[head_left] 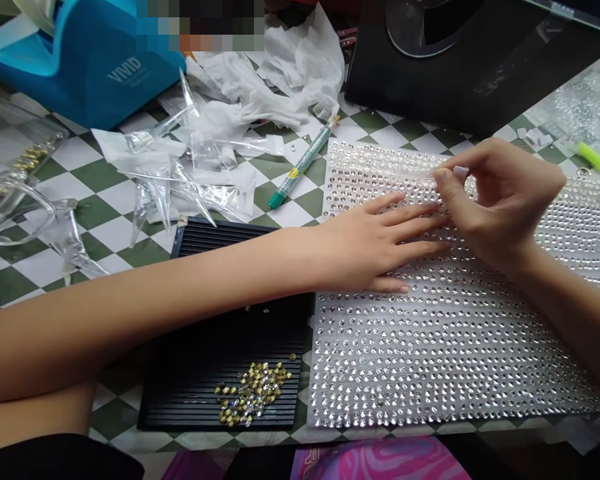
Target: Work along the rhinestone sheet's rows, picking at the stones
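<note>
A thin clear strip (410, 173) is pinched by the right grip (503, 200) just above a sheet of clear rhinestones (455, 347).
The open left grip (375, 250) is laid flat on the sheet. Beside it, on a green-and-white checkered surface (100, 173), gold-backed rhinestones (253, 393) are heaped on a black ridged tray (190, 393); crumpled white tissue (290, 73), clear plastic bags (150, 200) and a teal pen-shaped tool (300, 160) are strewn beyond.

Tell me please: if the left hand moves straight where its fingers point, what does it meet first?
The left hand would probably meet the right hand first, though that hand seems raised above the rhinestone sheet, so depth is unclear.
</note>
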A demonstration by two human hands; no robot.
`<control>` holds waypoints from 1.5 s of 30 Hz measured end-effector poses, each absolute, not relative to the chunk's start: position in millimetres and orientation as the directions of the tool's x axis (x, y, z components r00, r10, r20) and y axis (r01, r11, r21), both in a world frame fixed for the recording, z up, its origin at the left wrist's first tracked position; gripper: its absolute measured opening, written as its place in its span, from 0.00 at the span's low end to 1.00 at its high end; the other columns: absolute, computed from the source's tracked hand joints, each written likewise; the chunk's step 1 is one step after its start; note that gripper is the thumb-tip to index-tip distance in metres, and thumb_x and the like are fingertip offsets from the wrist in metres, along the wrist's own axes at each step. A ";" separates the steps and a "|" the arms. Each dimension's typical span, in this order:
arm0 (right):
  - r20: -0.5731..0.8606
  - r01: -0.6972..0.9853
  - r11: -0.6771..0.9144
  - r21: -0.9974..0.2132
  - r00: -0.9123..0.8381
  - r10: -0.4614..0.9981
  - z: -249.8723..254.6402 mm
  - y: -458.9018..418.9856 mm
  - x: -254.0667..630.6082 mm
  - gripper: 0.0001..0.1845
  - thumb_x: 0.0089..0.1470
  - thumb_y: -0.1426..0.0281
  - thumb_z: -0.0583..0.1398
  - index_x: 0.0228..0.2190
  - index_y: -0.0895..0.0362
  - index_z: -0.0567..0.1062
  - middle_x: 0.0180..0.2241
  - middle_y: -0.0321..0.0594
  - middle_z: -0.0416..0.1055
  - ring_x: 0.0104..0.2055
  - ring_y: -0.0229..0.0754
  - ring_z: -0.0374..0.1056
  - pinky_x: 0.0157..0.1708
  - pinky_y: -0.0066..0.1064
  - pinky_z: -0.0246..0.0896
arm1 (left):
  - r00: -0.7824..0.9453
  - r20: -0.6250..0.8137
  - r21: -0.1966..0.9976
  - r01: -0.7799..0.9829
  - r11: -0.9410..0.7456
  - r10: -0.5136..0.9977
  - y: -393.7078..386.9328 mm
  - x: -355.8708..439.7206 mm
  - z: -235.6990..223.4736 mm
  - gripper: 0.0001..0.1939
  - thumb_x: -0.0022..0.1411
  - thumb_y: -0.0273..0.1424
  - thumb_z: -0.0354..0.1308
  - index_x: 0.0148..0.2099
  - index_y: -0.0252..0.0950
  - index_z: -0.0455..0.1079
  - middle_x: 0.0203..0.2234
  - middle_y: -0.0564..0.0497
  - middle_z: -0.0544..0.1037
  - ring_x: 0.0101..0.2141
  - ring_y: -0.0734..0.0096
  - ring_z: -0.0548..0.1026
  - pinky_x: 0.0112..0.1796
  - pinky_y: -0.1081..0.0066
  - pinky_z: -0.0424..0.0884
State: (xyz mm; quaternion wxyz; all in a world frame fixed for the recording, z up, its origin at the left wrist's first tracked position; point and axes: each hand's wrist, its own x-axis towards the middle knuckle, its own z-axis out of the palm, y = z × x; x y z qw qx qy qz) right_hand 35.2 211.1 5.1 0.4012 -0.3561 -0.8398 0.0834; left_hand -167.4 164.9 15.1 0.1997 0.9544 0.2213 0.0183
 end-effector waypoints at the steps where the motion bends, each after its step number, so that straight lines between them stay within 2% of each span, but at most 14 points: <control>1: 0.611 0.538 0.728 -0.425 -0.423 0.669 4.6 210.8 35.3 0.09 0.62 0.69 0.62 0.28 0.57 0.73 0.26 0.32 0.70 0.27 0.33 0.67 0.27 0.31 0.61 | 0.901 -0.059 0.391 0.416 -0.821 0.429 164.9 -167.2 15.9 0.37 0.75 0.46 0.55 0.77 0.35 0.53 0.76 0.41 0.45 0.76 0.52 0.43 0.72 0.49 0.39; 7: 0.595 0.546 0.720 -0.428 -0.429 0.680 4.6 210.3 36.4 0.07 0.60 0.71 0.62 0.28 0.56 0.74 0.26 0.32 0.70 0.26 0.33 0.66 0.26 0.30 0.60 | 0.900 -0.043 0.398 0.413 -0.819 0.434 164.6 -167.6 16.9 0.37 0.74 0.45 0.56 0.77 0.35 0.54 0.76 0.40 0.47 0.75 0.51 0.44 0.72 0.48 0.41; 13: 0.630 0.539 0.719 -0.439 -0.386 0.673 4.7 209.6 35.1 0.08 0.58 0.71 0.63 0.27 0.56 0.73 0.23 0.32 0.68 0.25 0.34 0.64 0.25 0.32 0.54 | 0.900 -0.029 0.398 0.409 -0.821 0.434 164.4 -167.9 14.0 0.37 0.74 0.45 0.56 0.77 0.36 0.54 0.76 0.41 0.47 0.75 0.52 0.44 0.72 0.50 0.41; 22: 0.616 0.510 0.720 -0.471 -0.393 0.682 5.2 208.3 26.4 0.08 0.57 0.74 0.62 0.27 0.53 0.72 0.24 0.32 0.68 0.25 0.36 0.64 0.26 0.33 0.57 | 0.893 -0.061 0.408 0.429 -0.806 0.445 164.5 -167.2 16.9 0.38 0.73 0.45 0.57 0.77 0.36 0.54 0.76 0.42 0.49 0.75 0.50 0.46 0.72 0.50 0.39; 30: 0.598 0.543 0.703 -0.460 -0.396 0.697 7.0 208.5 29.0 0.08 0.58 0.70 0.62 0.26 0.53 0.72 0.24 0.32 0.69 0.25 0.37 0.64 0.25 0.34 0.56 | 0.894 -0.065 0.404 0.429 -0.808 0.442 164.0 -166.9 17.7 0.38 0.74 0.44 0.56 0.77 0.36 0.53 0.76 0.41 0.48 0.75 0.50 0.45 0.72 0.49 0.40; 37: 0.639 0.500 0.761 -0.413 -0.436 0.633 10.1 212.9 25.6 0.08 0.58 0.72 0.63 0.27 0.56 0.72 0.24 0.33 0.68 0.26 0.35 0.65 0.26 0.32 0.57 | 0.895 -0.038 0.390 0.422 -0.818 0.444 163.8 -167.3 16.0 0.38 0.73 0.44 0.57 0.77 0.34 0.53 0.76 0.40 0.47 0.75 0.50 0.45 0.72 0.49 0.41; 45: 0.620 0.512 0.730 -0.454 -0.407 0.671 6.5 210.0 19.0 0.08 0.58 0.73 0.62 0.27 0.54 0.71 0.24 0.32 0.67 0.25 0.35 0.62 0.26 0.33 0.56 | 0.898 -0.009 0.385 0.410 -0.827 0.441 163.6 -167.0 14.9 0.37 0.73 0.44 0.56 0.77 0.33 0.54 0.76 0.39 0.51 0.75 0.49 0.46 0.72 0.49 0.41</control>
